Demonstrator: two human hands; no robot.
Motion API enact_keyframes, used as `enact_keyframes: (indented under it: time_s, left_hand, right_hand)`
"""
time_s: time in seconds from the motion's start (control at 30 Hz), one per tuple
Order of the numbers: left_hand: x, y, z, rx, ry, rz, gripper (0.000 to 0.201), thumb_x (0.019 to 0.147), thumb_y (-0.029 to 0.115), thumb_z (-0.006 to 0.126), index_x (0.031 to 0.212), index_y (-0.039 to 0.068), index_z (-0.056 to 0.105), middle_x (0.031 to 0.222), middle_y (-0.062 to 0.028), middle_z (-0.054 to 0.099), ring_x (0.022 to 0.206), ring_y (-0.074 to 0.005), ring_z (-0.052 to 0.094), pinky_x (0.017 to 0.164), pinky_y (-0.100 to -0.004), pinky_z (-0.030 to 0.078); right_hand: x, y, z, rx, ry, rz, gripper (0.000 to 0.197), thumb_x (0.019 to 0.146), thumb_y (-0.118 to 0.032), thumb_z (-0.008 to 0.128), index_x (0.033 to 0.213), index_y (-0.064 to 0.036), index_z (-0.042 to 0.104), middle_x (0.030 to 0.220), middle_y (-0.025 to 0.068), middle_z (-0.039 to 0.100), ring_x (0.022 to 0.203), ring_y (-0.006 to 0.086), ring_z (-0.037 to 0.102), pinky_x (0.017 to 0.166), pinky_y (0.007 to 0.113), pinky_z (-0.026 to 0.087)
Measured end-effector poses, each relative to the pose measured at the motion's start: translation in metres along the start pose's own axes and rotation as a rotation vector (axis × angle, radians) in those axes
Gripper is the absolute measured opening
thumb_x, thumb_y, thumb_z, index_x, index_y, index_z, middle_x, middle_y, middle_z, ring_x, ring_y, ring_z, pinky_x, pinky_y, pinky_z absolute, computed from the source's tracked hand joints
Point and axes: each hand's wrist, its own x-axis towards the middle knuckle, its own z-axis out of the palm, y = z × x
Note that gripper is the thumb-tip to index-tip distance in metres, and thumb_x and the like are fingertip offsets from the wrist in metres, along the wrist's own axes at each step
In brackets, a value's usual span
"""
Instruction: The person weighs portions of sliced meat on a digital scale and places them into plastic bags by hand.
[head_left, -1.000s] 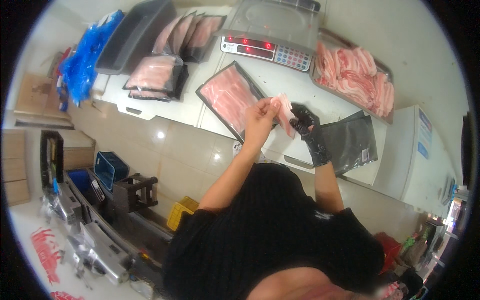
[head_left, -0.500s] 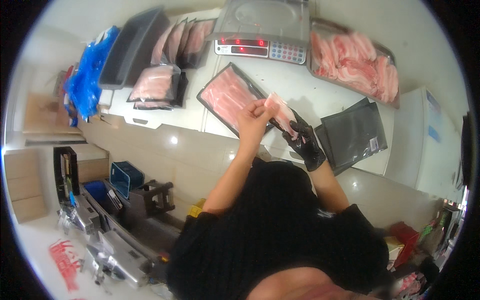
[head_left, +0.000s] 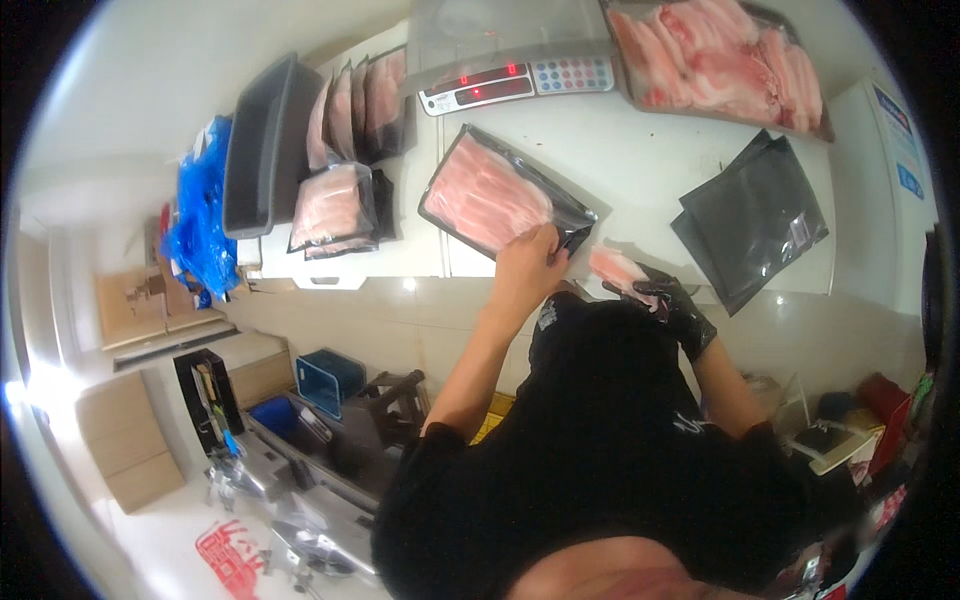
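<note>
A black-backed, clear-fronted plastic bag (head_left: pixel 482 192) full of pale pink pork belly slices lies slanted on the white table. My bare left hand (head_left: pixel 528 266) pinches the lower right end of this bag at its mouth. Just right of it, at the table's front edge, my right hand (head_left: pixel 676 308) in a black glove grips a few pork belly slices (head_left: pixel 616 267), held apart from the bag. The gloved fingers curl round the meat and partly hide it.
Empty black bags (head_left: pixel 752 225) lie at the right. Behind are a scale (head_left: pixel 515 88) with red digits and a metal tray (head_left: pixel 826 128) of pork belly. Several filled bags (head_left: pixel 335 205), a grey bin (head_left: pixel 262 150) and blue plastic (head_left: pixel 203 220) stand at the left.
The view has shifted. My right hand has drawn the slices away from the bag toward me. My left hand has let go of the slices and moved onto the bag's mouth.
</note>
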Motion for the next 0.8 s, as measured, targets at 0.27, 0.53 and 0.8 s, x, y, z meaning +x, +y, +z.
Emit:
enact_keyframes:
  time_s: [0.27,0.53,0.8]
  left_hand:
    - [0.010,-0.010,-0.015,-0.171,-0.077,0.083,0.014,0.076,-0.003,0.064,0.077,0.001,0.051,0.068,-0.0193,0.054,0.064,-0.0415,0.059,0.057,-0.0455,0.046]
    - [0.008,-0.018,-0.032,-0.245,-0.179,0.126,0.015,0.078,-0.004,0.065,0.079,0.000,0.050,0.071,-0.0202,0.054,0.067,-0.0425,0.059,0.060,-0.0460,0.046]
    - [0.038,-0.067,-0.061,-0.430,-0.155,0.151,0.007,0.085,0.005,0.074,0.085,0.003,0.067,0.079,-0.0122,0.065,0.072,-0.0322,0.063,0.068,-0.0414,0.051]
  right_hand:
    - [0.120,0.039,0.054,-0.813,-0.041,-0.592,0.036,0.099,-0.019,0.066,0.131,-0.0025,0.065,0.118,0.0090,0.071,0.103,0.0189,0.066,0.091,0.035,0.054]
    - [0.203,0.008,0.136,-0.961,0.196,-0.759,0.044,0.100,-0.026,0.062,0.137,-0.0022,0.060,0.127,0.0103,0.068,0.110,0.0218,0.065,0.096,0.036,0.053]
    - [0.184,0.017,0.137,-1.024,0.351,-0.686,0.051,0.102,-0.032,0.059,0.144,-0.0020,0.055,0.135,0.0116,0.066,0.117,0.0247,0.064,0.101,0.037,0.052]
